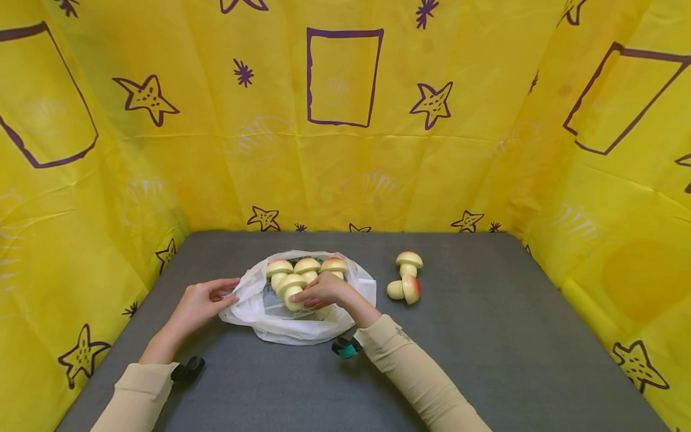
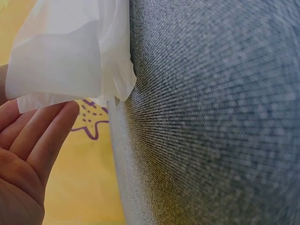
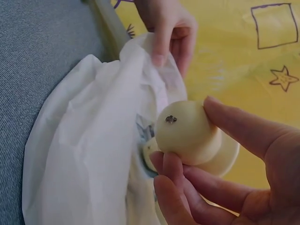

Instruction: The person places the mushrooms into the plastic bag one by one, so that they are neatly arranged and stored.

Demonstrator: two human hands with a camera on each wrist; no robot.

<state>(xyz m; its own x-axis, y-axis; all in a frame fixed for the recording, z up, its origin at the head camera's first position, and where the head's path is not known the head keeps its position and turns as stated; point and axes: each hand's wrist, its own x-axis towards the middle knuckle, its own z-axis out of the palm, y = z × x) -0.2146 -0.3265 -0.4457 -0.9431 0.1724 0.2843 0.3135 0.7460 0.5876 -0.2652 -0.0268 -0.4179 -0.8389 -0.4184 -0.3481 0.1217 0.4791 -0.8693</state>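
Observation:
My right hand (image 1: 327, 290) grips a toy mushroom (image 1: 292, 290) by its stem, over the opening of a white plastic bag (image 1: 288, 333). In the right wrist view the stem's round end, with a small dark mark, shows between thumb and fingers of that hand (image 3: 225, 164). At the bag's left rim my left hand (image 1: 202, 303) pinches the plastic; the left wrist view shows the bag (image 2: 56, 61) between its thumb and fingers. Three more mushrooms, among them one in the middle (image 1: 307, 266), lie at the back of the bag's opening, their lower parts partly hidden.
To the right of the bag, two toy mushrooms lie on the dark grey table (image 1: 486, 336): one with a pale cap (image 1: 409, 260) and a tipped one with a reddish cap (image 1: 411, 289). A yellow patterned cloth (image 1: 345, 168) walls the back and both sides.

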